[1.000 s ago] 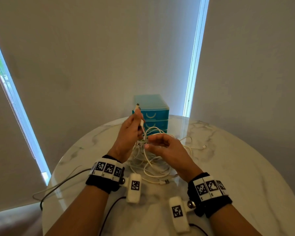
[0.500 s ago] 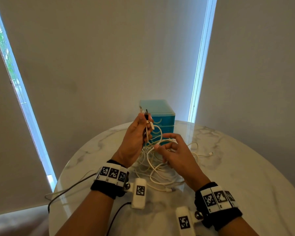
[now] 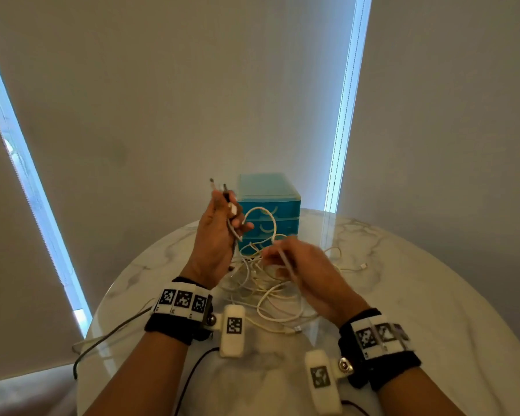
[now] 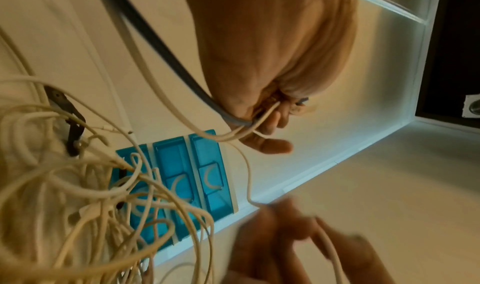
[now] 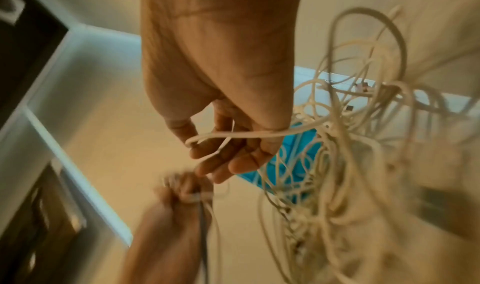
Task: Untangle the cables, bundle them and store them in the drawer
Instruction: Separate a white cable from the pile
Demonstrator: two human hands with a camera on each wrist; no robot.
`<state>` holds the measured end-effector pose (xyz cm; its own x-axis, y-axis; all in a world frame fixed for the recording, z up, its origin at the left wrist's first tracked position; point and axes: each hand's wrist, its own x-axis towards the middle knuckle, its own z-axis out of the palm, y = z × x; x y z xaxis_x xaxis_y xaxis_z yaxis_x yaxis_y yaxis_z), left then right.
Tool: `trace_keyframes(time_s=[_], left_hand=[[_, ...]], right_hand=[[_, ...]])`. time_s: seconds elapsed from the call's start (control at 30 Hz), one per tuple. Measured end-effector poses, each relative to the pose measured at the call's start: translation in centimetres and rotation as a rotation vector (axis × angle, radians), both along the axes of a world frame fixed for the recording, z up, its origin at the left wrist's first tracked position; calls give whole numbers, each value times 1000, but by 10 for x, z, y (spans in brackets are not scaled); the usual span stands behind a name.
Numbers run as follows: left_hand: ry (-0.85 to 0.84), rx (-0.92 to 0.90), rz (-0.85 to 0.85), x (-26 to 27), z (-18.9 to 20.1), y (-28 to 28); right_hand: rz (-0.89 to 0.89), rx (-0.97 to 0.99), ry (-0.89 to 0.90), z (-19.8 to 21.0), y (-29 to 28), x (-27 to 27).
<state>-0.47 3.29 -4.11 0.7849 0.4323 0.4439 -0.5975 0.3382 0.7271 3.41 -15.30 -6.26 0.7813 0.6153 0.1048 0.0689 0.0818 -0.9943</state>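
Big round marble table (image 3: 418, 310), teal drawer unit (image 3: 269, 202) at its far edge. The white cables (image 3: 261, 283) are piled right in front of the drawers, still knotted. Left hand (image 3: 216, 232) is raised beside the unit, fist around several cable ends; its wrist cam shows a grey one too. Right hand (image 3: 300, 265) pinches one strand over the pile.
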Motion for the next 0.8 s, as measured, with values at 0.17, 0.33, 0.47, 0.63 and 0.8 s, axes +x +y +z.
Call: trace_keyframes(time_s=[0.17,0.33,0.47,0.63,0.8], left_hand=[[175,87,118,-9,2,12],[307,650,125,-12,0,-15],[332,987,175,-4,-11,-24],[214,475,410,-3,-4,-9],[210,101,489,1,-8,11]], right_hand=[[-263,287,0,22,-33,24],[-335,200,-136,21,-35,21],[-269,116,-197,24,-29,15],[-163,20,-257,22,-40,21],[-92,-228,-349,9,-38,31]])
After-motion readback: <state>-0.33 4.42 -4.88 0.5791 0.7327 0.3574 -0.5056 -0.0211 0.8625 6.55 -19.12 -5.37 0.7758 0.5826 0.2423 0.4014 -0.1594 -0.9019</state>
